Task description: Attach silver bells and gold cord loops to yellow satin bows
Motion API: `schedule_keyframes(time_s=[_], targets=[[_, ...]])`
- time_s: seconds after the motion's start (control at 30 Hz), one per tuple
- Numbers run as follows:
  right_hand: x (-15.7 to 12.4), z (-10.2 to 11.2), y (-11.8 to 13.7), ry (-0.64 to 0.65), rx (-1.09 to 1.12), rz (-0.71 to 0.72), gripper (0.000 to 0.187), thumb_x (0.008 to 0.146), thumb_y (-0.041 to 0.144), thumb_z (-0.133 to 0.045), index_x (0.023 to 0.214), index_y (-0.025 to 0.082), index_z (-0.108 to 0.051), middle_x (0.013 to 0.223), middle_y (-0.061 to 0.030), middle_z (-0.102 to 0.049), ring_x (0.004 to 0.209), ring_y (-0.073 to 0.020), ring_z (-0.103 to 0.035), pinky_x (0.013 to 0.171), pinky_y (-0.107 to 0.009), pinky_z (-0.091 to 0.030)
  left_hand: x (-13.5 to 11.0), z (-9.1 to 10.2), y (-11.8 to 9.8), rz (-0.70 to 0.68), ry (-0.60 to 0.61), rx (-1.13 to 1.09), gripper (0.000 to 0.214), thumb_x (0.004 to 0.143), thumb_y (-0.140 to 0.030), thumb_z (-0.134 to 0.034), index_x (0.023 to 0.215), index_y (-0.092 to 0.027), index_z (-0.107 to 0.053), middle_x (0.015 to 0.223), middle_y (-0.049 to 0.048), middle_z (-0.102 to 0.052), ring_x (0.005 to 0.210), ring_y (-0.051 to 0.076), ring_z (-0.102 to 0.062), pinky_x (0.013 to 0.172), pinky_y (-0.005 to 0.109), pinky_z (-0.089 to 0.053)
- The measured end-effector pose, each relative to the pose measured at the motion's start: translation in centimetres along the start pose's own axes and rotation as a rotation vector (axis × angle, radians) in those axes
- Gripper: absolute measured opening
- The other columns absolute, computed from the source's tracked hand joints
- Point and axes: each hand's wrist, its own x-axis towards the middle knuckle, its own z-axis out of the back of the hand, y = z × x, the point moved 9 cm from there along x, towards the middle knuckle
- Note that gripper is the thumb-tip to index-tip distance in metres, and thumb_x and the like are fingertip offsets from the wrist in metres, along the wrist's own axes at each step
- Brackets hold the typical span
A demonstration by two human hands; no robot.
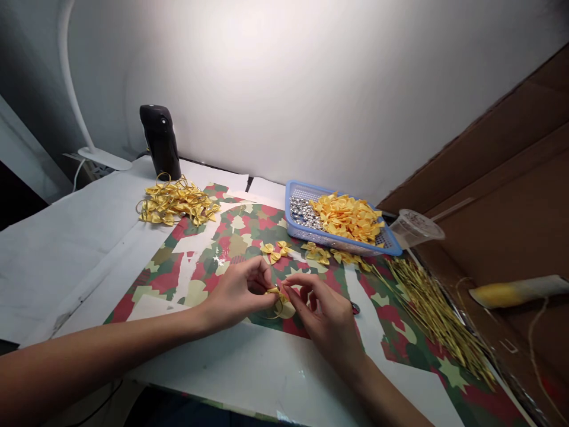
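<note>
My left hand (240, 292) and my right hand (324, 317) meet over the patterned sheet (200, 267), both pinching one small yellow ribbon bow (274, 291) with a thin gold loop (272, 312) hanging below it. Fingers of both hands are curled and closed on it. A few loose yellow bows (276, 251) lie just beyond my hands. Farther back right stands a blue basket (338, 242) holding a heap of yellow bows (347, 216) and silver beads (303, 212).
A pile of finished bows with gold loops (178, 203) lies at the back left by a black device (160, 142). A bundle of gold cord pieces (433, 311) lies at right, near a clear plastic cup (415, 228). A white lamp base (104, 158) stands back left.
</note>
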Motion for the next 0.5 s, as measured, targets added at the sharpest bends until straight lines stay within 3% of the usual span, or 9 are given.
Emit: schedule_keyframes(time_s=[0.5], targets=[[-0.14, 0.26, -0.44, -0.024, -0.006, -0.054, 0.007, 0.086, 0.016, -0.054, 0.089, 0.022, -0.056, 0.068, 0.0026, -0.065, 0.046, -0.0098, -0.054, 0.042, -0.020, -0.043, -0.18, 0.13, -0.87, -0.042, -0.024, -0.058, 0.022, 0.069, -0.013, -0.066, 0.069, -0.018, -0.045, 0.068, -0.0052, -0.053, 0.061, 0.008, -0.054, 0.058, 0.020, -0.045]])
